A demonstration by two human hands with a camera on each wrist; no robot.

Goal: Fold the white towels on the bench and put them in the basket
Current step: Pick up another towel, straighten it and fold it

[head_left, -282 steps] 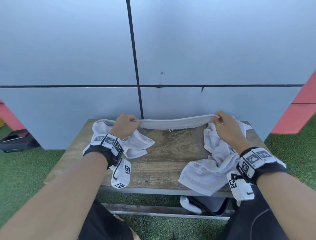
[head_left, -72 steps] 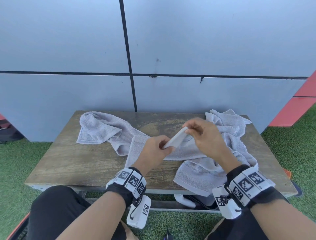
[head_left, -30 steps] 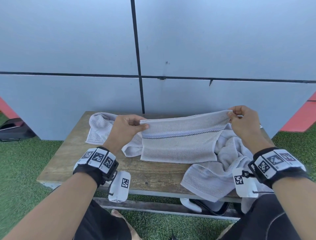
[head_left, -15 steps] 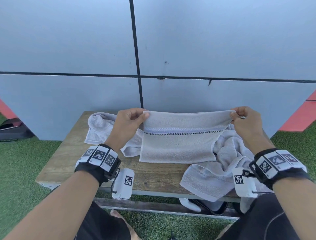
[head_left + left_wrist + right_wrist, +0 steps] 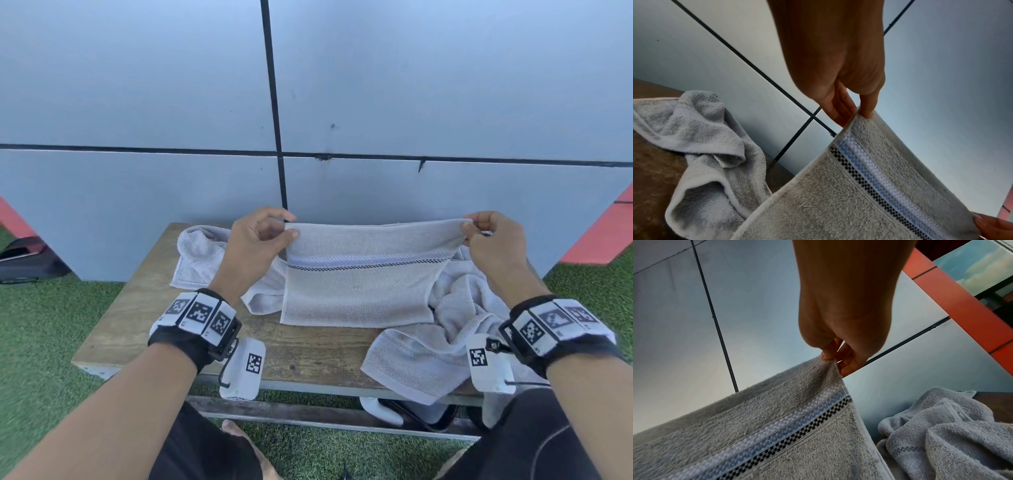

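Striped towel (image 5: 359, 287) stretched taut at frame centre, lower hem on the bench (image 5: 144, 308)

Left hand (image 5: 253, 246) and right hand (image 5: 493, 240) each pinch a top corner; light fingertip grips could slip, or the hem could snag the crumpled towels (image 5: 455, 335) alongside, skewing the fold; no basket visible.

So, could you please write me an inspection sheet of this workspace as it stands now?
Surface: wooden bench, worn top, partly covered by towels.
Job's things: striped towel held up by its top corners, lower edge on the bench; crumpled towel at left; another heap at right, hanging over the front edge. No basket identified.
Clutter: dark object under the bench, unclear.
Hands: left hand pinches the left corner; right hand pinches the right.
Cables: nothing seen.
Surroundings: grey panelled wall, green turf.
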